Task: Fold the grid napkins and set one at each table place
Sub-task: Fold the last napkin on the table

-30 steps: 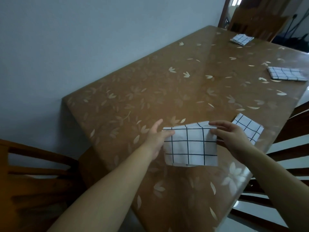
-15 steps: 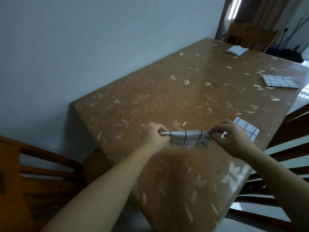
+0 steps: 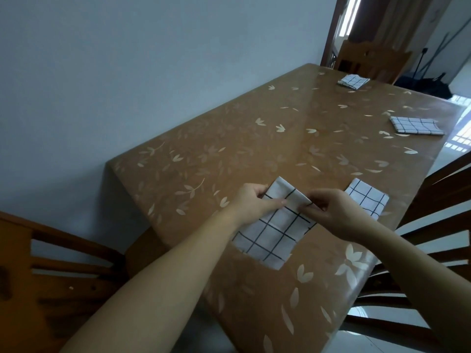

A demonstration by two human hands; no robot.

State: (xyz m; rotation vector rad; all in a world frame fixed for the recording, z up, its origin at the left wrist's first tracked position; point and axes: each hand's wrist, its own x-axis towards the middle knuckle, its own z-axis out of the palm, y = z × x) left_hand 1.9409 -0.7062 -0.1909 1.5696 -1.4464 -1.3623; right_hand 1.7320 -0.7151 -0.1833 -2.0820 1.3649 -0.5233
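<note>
Pale wall runs along the left side of a brown table with a leaf-patterned cover. The napkin in work lies flat at the table's near end, directly under both hands. Its long axis points away from the person, leaning slightly right, and its far end is doubled back over itself. The left hand pinches that doubled end at its left edge, fingers curled; the right hand pinches the right corner the same way, so neither hand is nearer. A folded napkin lies just beside the right hand, with a third napkin and a fourth napkin well apart further up. The next fold likely draws the pinched end toward the near edge
</note>
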